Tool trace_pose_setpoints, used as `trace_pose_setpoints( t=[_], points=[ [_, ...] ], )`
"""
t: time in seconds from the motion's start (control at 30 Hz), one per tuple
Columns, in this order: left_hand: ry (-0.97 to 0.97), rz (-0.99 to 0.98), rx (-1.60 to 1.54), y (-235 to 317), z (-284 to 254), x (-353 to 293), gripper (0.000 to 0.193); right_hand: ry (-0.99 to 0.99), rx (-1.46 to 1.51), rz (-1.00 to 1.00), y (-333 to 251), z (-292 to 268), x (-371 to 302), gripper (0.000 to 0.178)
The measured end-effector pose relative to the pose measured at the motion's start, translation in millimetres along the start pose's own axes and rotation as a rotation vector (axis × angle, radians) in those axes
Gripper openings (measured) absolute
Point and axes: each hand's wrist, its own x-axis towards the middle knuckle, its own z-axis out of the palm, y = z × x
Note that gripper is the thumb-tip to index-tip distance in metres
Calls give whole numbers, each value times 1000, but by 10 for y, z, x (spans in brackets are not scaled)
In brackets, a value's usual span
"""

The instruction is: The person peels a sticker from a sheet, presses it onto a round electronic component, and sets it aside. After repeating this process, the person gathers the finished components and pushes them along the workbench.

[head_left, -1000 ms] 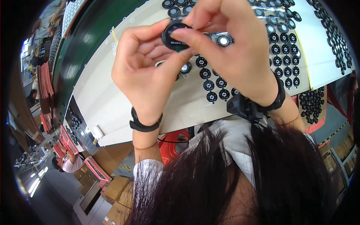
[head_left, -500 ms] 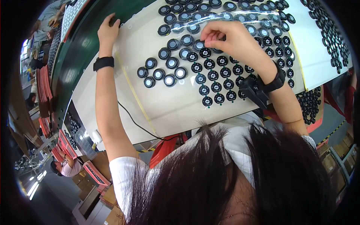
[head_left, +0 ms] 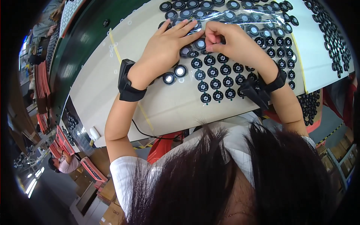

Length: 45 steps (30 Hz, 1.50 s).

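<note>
Fingers spread, my left hand [head_left: 165, 48] lies palm down over round black discs with pale centres [head_left: 180, 71] and covers several of them. Close beside it, my right hand [head_left: 236, 41] is closed, thumb and fingertips pinched at the edge of a clear plastic film [head_left: 215, 15]. The film lies over more discs at the far side, with a shiny fold across it. Below my right hand, rows of round black labels with a white mark [head_left: 212, 72] line up toward the near edge; my hand and wrist hide some.
A green conveyor belt [head_left: 90, 45] runs along the far left, with one black disc [head_left: 106, 23] on it. Yellow tape lines [head_left: 300, 63] cross the pale table. More black discs [head_left: 335, 45] cover a white sheet at right. A black cable [head_left: 144, 134] lies near the front edge.
My left hand has come back from the green belt to the discs beside my right hand. One black disc now sits on the belt. My right hand has barely moved.
</note>
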Motion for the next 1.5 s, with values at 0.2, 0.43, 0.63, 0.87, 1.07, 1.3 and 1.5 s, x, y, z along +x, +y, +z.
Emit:
trace_pose_setpoints(
  t=[0.2, 0.43, 0.63, 0.87, 1.07, 1.3, 1.5],
  points=[
    [84, 9, -120, 80, -84, -89, 40, -105, 267, -120, 79, -50, -26, 16],
    [-93, -225, -328, 302, -263, -422, 35, 44, 78, -27, 38, -13, -33, 15],
    [-103, -223, -357, 393, -147, -476, 34, 88, -2, -40, 65, 115, -27, 17],
    [4, -383, -1344, 284, -324, -397, 34, 169, -69, -69, 69, 159, -35, 19],
    [242, -403, -2115, -18, -203, -154, 35, 202, -150, -71, 95, 167, -16, 17],
    [228, 145, -1761, -447, 429, 175, 19, 107, -136, -32, 37, 126, -16, 19],
    [127, -161, -1690, -406, 281, 264, 16, -214, 77, -115, -29, -49, -64, 23]
  ],
)
